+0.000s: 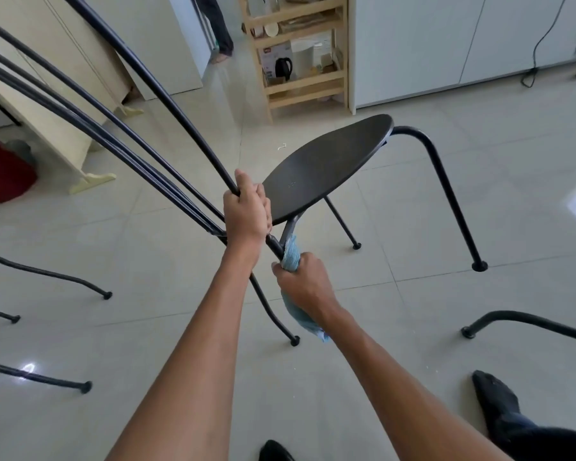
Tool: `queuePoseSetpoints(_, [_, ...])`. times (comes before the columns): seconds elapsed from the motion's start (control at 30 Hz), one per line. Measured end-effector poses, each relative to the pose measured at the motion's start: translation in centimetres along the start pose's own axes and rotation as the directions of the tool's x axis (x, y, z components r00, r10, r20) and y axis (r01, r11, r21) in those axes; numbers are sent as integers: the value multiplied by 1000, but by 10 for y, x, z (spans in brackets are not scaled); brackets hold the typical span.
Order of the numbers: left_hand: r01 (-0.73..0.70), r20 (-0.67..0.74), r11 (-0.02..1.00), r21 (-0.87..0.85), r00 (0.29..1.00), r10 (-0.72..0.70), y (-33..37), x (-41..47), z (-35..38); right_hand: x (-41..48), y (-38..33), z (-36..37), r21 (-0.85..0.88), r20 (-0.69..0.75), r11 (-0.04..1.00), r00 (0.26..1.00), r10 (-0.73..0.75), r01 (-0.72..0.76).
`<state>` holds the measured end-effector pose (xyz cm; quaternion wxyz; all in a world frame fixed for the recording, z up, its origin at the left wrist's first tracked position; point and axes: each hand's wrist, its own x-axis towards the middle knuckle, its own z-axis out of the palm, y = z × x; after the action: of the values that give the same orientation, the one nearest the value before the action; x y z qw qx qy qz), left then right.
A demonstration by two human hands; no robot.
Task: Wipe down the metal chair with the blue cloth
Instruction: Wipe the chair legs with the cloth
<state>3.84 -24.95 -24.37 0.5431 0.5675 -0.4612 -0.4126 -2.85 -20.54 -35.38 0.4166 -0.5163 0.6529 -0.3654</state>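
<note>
The right hand [305, 282] is clenched around the cloth [291, 257], wrapping it about the chair [323, 168] frame just below the seat's near edge; the cloth's loose end hangs under the wrist. The left hand [246, 211] is closed on the back rods where they meet beside the seat. The chair stands on the tile floor [446, 207], between both arms, with a wooden shelf [308, 84] well beyond.
</note>
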Motion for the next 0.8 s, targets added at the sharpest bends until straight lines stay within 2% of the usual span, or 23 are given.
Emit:
queuePoseSetpoints(0.07, [-10, 4, 1000, 18, 1000, 10, -1, 2, -2, 3, 11, -6, 103, 140, 995, 990, -17, 2])
queuePoseSetpoints(0.1, [-18, 9, 1000, 21, 1000, 18, -1, 3, -2, 1, 18, -8, 125, 163, 992, 986, -21, 0])
queuePoseSetpoints(0.23, [-82, -23, 996, 39, 996, 83, -14, 8, 0, -13, 55, -8, 154, 162, 987, 987, 21, -47])
queuePoseSetpoints(0.33, [-221, -99, 961, 169, 966, 240, -34, 7, -1, -25, 83, -12, 149, 197, 985, 979, 60, -90])
queuePoseSetpoints(0.43, [-271, -203, 916, 295, 920, 337, -47, 11, 0, -43, 122, -16, 97, 245, 983, 961, 126, -154])
queuePoseSetpoints(0.6, [-322, -318, 857, 401, 829, 461, -52, 12, 6, -72, 185, -15, 42, 223, 969, 948, 229, -244])
queuePoseSetpoints(0.8, [-286, -412, 839, 462, 769, 489, -50, 9, 11, -86, 218, -12, -18, 157, 969, 956, 246, -246])
